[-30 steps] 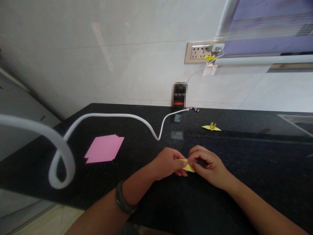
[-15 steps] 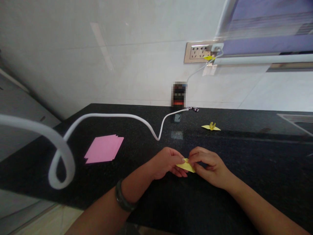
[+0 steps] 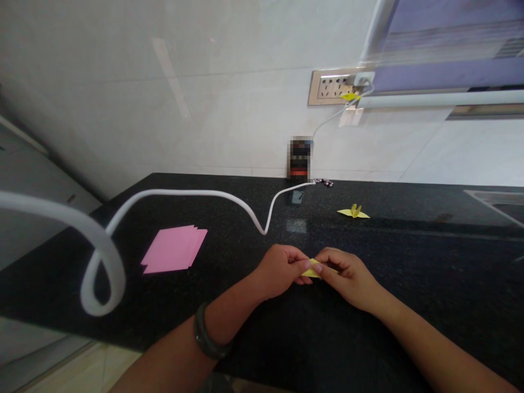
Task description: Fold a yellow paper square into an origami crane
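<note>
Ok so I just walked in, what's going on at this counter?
A person is pinching a small piece of yellow paper between the left hand and the right hand, with both thumbs on top, over the black counter. Beyond the right hand lies a folded yellow paper figure, with nobody touching it. Off to the left, pink sheets lie in a slightly uneven stack, also untouched.

Plug (image 3: 362,79): right end of your socket (image 3: 326,87)
Tube (image 3: 208,192): below-left of your socket
Sink (image 3: 480,196): below-right of your socket
</note>
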Motion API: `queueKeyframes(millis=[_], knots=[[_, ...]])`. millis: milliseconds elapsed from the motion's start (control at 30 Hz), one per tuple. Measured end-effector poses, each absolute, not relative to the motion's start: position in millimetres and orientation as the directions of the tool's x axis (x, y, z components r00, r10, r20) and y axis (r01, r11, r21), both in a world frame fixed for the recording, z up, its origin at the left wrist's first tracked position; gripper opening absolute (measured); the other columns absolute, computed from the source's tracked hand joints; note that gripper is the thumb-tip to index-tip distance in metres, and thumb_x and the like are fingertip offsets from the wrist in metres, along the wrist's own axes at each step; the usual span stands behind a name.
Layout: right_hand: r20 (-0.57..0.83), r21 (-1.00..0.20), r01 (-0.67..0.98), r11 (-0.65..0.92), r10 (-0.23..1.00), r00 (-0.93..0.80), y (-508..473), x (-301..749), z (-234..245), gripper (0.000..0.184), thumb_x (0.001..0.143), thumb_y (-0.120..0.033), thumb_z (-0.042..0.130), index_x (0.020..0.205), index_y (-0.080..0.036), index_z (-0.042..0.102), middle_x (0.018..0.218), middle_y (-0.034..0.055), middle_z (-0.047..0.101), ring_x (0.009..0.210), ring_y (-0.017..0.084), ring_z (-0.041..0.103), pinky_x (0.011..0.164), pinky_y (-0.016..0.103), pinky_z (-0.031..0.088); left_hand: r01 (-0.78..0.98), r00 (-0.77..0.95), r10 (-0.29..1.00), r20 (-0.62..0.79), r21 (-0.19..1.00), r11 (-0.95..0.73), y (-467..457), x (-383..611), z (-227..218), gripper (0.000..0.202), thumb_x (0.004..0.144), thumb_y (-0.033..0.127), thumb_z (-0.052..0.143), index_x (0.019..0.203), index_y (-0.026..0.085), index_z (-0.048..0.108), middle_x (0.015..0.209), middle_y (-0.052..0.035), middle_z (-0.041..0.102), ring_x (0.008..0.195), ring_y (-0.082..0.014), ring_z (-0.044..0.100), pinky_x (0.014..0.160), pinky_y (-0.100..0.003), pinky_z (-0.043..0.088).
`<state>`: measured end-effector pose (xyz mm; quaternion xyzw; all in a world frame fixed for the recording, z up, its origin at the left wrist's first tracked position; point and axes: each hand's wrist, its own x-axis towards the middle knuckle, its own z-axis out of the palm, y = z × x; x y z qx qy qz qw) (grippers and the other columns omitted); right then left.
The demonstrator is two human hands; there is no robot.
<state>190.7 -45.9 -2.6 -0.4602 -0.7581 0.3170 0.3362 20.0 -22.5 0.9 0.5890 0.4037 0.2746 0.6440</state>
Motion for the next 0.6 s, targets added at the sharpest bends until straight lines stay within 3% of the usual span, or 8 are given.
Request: queueKeyframes(millis=[600], knots=[[0.093, -0.887, 0.41, 0.214, 0.951, -0.295, -47.4, 188.3, -6.3, 0.017, 0.077, -0.029, 0.049, 0.07, -0.015, 0.056, 0.062, 0.0001, 0.051, 0.056, 0.01, 0.044, 0.05, 0.022, 0.034, 0.208, 0.504, 0.852, -0.144, 0.977, 0.042, -21.8, 19.1, -1.2, 0.022, 0.071, 0.03, 0.052, 0.074, 0.009, 0.058, 0.061, -0.0047, 0.059, 0.055, -0.0128, 0.058, 0.054, -0.024, 0.045]])
